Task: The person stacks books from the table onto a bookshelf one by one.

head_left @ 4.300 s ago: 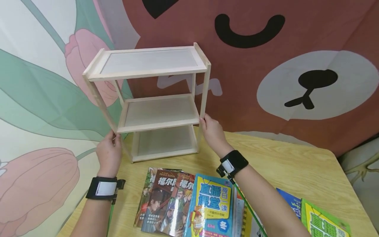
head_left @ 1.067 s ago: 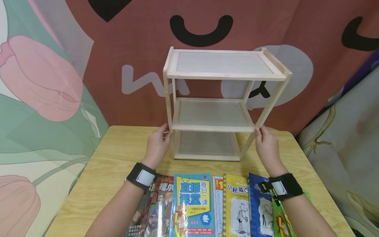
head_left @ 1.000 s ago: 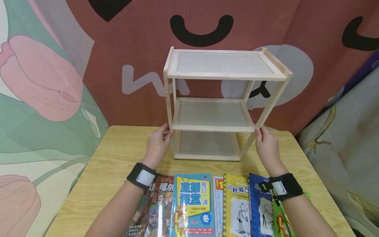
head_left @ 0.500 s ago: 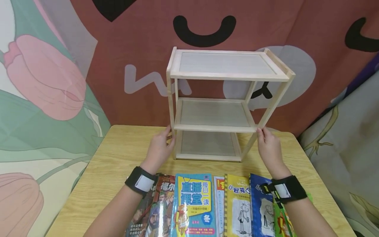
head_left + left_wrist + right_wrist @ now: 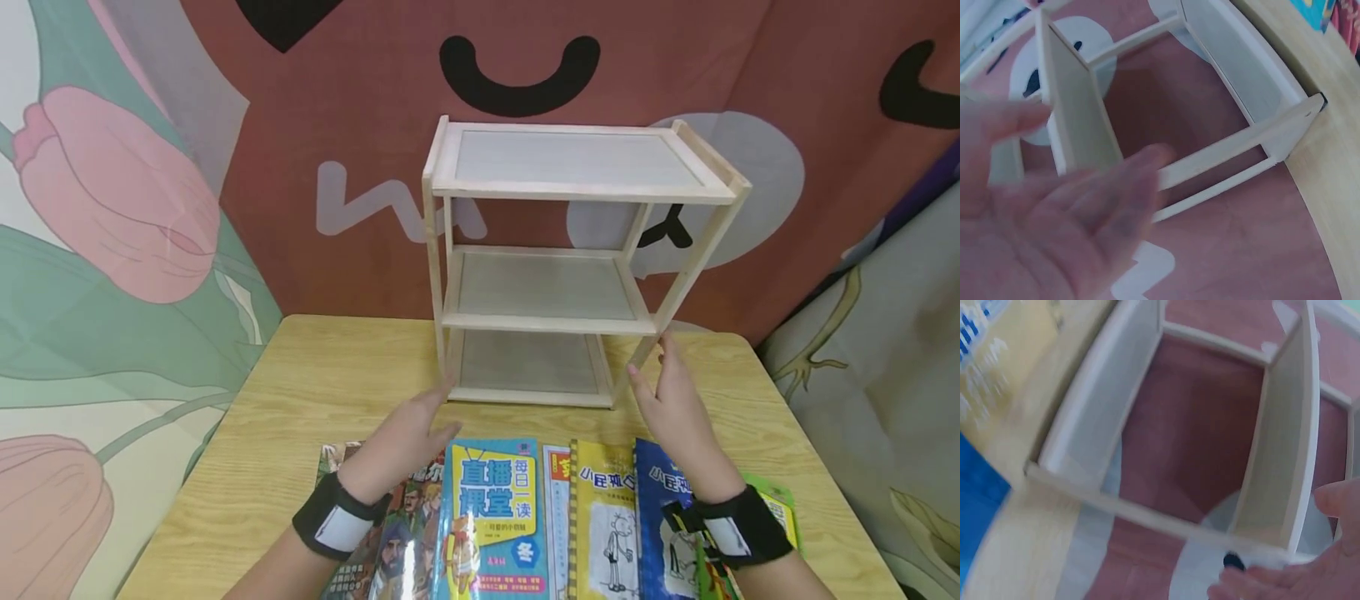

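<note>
A pale wooden three-tier shelf (image 5: 551,325) stands upright near the back of the table, its tiers bare. Just in front of its lower left corner is my left hand (image 5: 405,442), fingers extended and nothing held; the left wrist view shows that hand (image 5: 1066,231) blurred beside the shelf's post. At the right front post my right hand (image 5: 675,408) has its fingers straight and thumb apart; whether a fingertip still touches the post cannot be told. In the right wrist view the same hand (image 5: 1297,575) lies by the shelf frame (image 5: 1147,515), gripping nothing.
Along the table's front lie several books: a light blue one (image 5: 491,500), a yellow one (image 5: 606,533), a dark blue one (image 5: 663,483), a green one (image 5: 776,500) and darker comics (image 5: 412,517) under my left arm. A printed cloth (image 5: 360,275) hangs behind the wooden table (image 5: 300,392).
Earlier both hands gripped the shelf's front posts, and the shelf came to stand farther right in view. Now the left hand has let go and moved down toward the books; the right fingers have opened.
</note>
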Available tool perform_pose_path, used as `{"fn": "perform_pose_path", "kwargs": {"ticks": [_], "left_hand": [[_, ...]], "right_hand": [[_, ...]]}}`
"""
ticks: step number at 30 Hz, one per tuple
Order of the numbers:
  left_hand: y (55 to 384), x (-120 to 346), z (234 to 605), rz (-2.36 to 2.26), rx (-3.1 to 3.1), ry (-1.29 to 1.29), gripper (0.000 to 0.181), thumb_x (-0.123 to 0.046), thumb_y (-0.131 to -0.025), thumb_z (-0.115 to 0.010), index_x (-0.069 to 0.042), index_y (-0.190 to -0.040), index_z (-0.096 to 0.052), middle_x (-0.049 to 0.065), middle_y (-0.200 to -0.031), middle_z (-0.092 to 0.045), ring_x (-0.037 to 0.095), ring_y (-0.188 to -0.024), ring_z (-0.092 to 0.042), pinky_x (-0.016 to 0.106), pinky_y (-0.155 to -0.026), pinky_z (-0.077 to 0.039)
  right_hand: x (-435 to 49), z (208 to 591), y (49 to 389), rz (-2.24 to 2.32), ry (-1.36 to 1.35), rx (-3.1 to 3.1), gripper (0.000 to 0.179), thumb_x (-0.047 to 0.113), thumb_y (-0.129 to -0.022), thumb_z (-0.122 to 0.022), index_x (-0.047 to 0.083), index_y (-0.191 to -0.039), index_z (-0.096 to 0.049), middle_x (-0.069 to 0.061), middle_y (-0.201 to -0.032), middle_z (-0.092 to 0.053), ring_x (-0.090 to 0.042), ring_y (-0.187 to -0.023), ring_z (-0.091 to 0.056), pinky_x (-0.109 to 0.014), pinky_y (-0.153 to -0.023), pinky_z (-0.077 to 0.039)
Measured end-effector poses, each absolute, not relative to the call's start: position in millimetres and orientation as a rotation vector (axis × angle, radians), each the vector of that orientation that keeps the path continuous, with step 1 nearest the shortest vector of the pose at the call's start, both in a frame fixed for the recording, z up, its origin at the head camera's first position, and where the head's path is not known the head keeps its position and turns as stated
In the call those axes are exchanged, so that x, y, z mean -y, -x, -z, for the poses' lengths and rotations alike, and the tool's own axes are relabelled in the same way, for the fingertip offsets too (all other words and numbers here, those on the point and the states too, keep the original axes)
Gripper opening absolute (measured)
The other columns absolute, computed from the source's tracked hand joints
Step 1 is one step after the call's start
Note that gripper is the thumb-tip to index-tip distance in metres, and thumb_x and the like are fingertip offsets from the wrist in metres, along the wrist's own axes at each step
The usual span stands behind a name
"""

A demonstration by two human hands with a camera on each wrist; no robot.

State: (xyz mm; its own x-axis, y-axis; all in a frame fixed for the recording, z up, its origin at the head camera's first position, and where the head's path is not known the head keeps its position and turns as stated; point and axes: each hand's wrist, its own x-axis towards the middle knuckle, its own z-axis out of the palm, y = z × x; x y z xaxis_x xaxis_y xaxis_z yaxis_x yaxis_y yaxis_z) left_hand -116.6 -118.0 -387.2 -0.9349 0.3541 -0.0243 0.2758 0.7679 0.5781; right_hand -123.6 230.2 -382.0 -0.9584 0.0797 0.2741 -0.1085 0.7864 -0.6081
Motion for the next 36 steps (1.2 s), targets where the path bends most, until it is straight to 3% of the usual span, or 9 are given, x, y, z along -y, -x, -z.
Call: {"fn": "perform_pose_path", "kwargs": {"ticks": [5, 9, 12, 16, 21, 27, 36], "left_hand": [[93.2, 117.7, 400.0, -0.533, -2.71, -0.748, 0.061, -0.033, -0.096, -0.053, -0.009, -0.148, -0.031, 0.013, -0.154, -0.028, 0.029, -0.141, -0.028, 0.05, -0.108, -0.034], [76.7, 115.4, 413.9, -0.265, -2.659, -0.896, 0.052, -0.017, -0.098, -0.047, -0.01, -0.147, -0.034, 0.013, -0.155, -0.025, 0.03, -0.143, -0.025, 0.055, -0.106, -0.035], [68.1, 112.1, 424.0, -0.131, -2.633, -0.911, 0.058, -0.009, -0.094, -0.052, -0.016, -0.148, -0.033, 0.009, -0.156, -0.025, 0.028, -0.143, -0.025, 0.056, -0.1, -0.041], [61.6, 109.6, 431.6, -0.037, -2.592, -0.885, 0.068, -0.01, -0.087, -0.063, -0.021, -0.148, -0.034, 0.004, -0.156, -0.025, 0.025, -0.142, -0.027, 0.058, -0.096, -0.043], [58.5, 108.0, 438.7, -0.049, -2.557, -0.894, 0.067, -0.013, -0.087, -0.064, -0.022, -0.147, -0.036, 0.003, -0.156, -0.025, 0.023, -0.142, -0.028, 0.054, -0.105, -0.037], [57.8, 107.2, 441.3, -0.055, -2.554, -0.934, 0.061, -0.015, -0.09, -0.061, -0.021, -0.146, -0.037, 0.003, -0.156, -0.026, 0.023, -0.141, -0.03, 0.052, -0.103, -0.04], [57.6, 106.8, 438.6, -0.031, -2.535, -0.911, 0.058, -0.019, -0.093, -0.057, -0.023, -0.147, -0.036, 0.002, -0.156, -0.027, 0.021, -0.142, -0.029, 0.051, -0.106, -0.037]], "right_hand": [[-199.4, 395.7, 100.0, -0.768, -0.137, 2.74, 0.081, 0.037, -0.095, -0.055, 0.001, -0.151, -0.01, -0.017, -0.159, 0.002, -0.045, -0.141, -0.014, -0.067, -0.103, -0.026], [-165.7, 403.5, 72.1, -0.597, -0.359, 2.9, 0.079, 0.044, -0.092, -0.057, 0.004, -0.15, -0.021, -0.011, -0.16, -0.001, -0.041, -0.142, -0.018, -0.061, -0.108, -0.026], [-141.5, 412.2, 50.5, -0.485, -0.573, 3.036, 0.084, 0.05, -0.089, -0.058, 0.005, -0.15, -0.023, -0.012, -0.159, -0.002, -0.037, -0.144, -0.014, -0.055, -0.111, -0.023], [-120.3, 434.3, 27.2, -0.431, -0.895, 3.207, 0.095, 0.066, -0.084, -0.051, 0.007, -0.151, -0.019, -0.013, -0.159, -0.003, -0.034, -0.145, -0.01, -0.054, -0.112, -0.024], [-107.2, 464.9, 15.4, -0.224, -1.219, 3.198, 0.104, 0.08, -0.078, -0.034, 0.004, -0.149, -0.025, -0.02, -0.156, -0.015, -0.038, -0.143, -0.018, -0.054, -0.104, -0.037], [-95.0, 483.3, 11.7, -0.076, -1.247, 3.206, 0.106, 0.084, -0.077, -0.021, 0.006, -0.148, -0.029, -0.021, -0.155, -0.019, -0.038, -0.142, -0.022, -0.05, -0.103, -0.041], [-87.0, 483.8, 11.0, -0.065, -1.214, 3.249, 0.103, 0.084, -0.078, -0.029, 0.007, -0.147, -0.033, -0.02, -0.154, -0.022, -0.038, -0.141, -0.024, -0.042, -0.102, -0.044]]}}
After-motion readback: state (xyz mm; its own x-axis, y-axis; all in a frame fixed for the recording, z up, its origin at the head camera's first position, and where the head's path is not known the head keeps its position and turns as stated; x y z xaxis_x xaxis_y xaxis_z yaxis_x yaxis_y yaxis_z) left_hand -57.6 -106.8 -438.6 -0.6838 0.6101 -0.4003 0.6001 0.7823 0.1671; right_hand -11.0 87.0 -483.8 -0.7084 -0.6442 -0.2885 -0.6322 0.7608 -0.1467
